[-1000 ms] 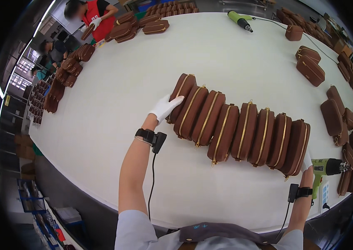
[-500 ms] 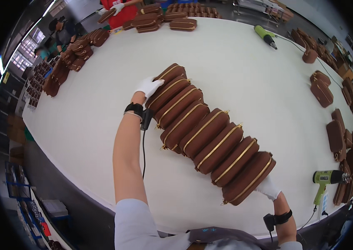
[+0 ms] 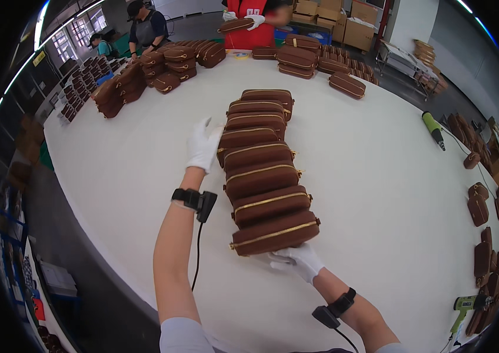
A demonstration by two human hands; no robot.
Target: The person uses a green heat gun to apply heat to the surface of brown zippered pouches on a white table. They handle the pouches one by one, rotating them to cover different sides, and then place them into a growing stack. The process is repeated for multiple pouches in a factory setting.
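A row of brown zippered pouches stands on the white table, packed side by side and running away from me, gold zippers facing up. My left hand, in a white glove, is beside the row's left flank near its far half. Its fingers are apart and grip nothing. At the near end, my gloved right hand rests against the lower front of the nearest pouch. Its fingers stretch leftward along that pouch's bottom edge, partly hidden beneath it. Both wrists carry black strapped devices with cables.
More brown pouches are stacked at the far left and far middle. Along the right edge lie a green heat gun, a second one and further pouches. Across the table, a person in red holds a pouch.
The row, slanted before, now runs nearly straight away from me, and the view has turned too. My left hand has let go of the far end; my right hand remains at the near end.
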